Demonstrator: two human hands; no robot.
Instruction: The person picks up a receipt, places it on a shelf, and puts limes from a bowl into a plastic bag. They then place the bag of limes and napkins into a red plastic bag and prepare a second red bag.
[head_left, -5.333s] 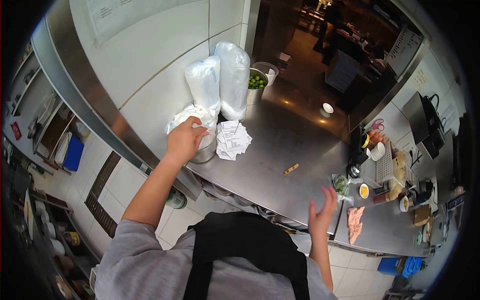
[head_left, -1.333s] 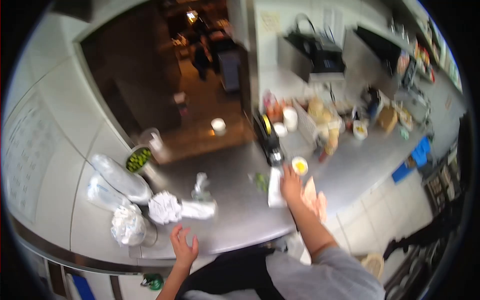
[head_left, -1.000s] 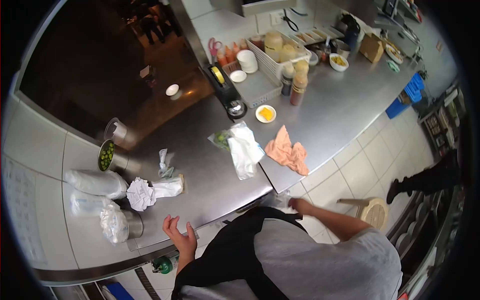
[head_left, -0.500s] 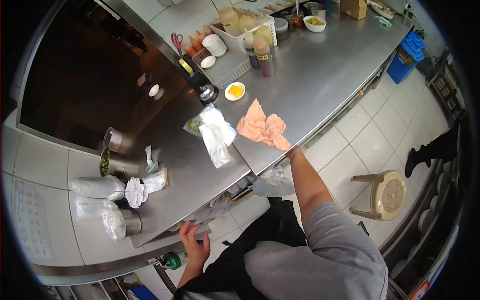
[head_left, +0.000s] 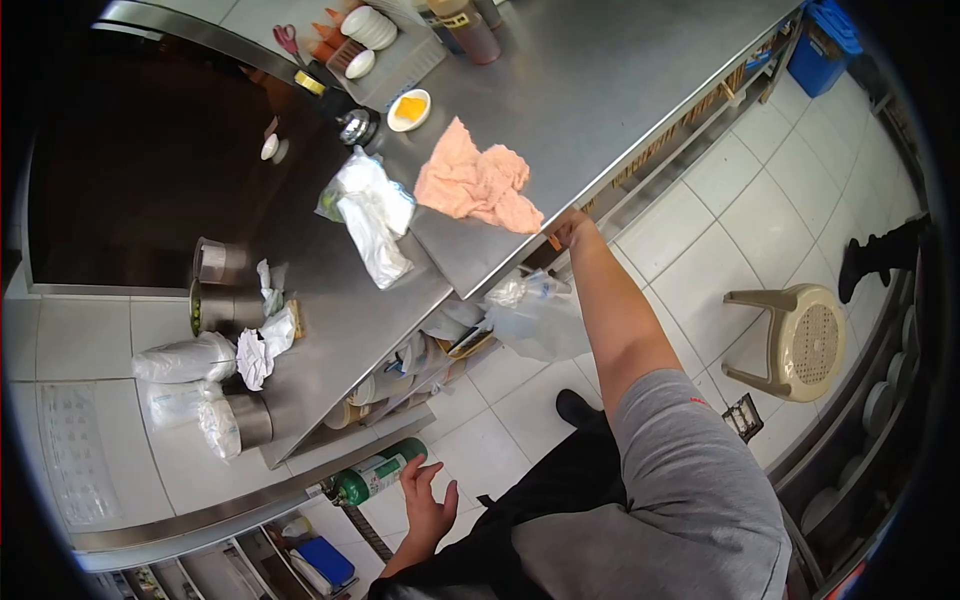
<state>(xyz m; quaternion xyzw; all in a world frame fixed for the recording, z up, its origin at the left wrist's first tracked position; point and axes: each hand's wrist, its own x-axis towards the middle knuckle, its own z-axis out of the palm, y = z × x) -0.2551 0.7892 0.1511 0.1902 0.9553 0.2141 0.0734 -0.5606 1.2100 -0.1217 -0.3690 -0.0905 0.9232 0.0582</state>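
My right hand is at the counter's front edge, just below the orange cloth. Its fingers look curled and are partly hidden; a small orange patch shows beside them, too little to name. My left hand hangs low over the floor, fingers apart and holding nothing, near a green cylinder. Crumpled on the steel counter lies the cloth. To its left is a white plastic bag. A clear plastic bag hangs below the edge, left of my right forearm.
Behind the cloth are a small dish with something yellow, a call bell and a sauce bottle. Metal containers and wrapped packs stand at the left. A beige stool and a person's leg are at right.
My view has tilted down, showing more of the shelves below the counter. My right hand shows a little more at the edge. The cloth and white bag stay on the counter.
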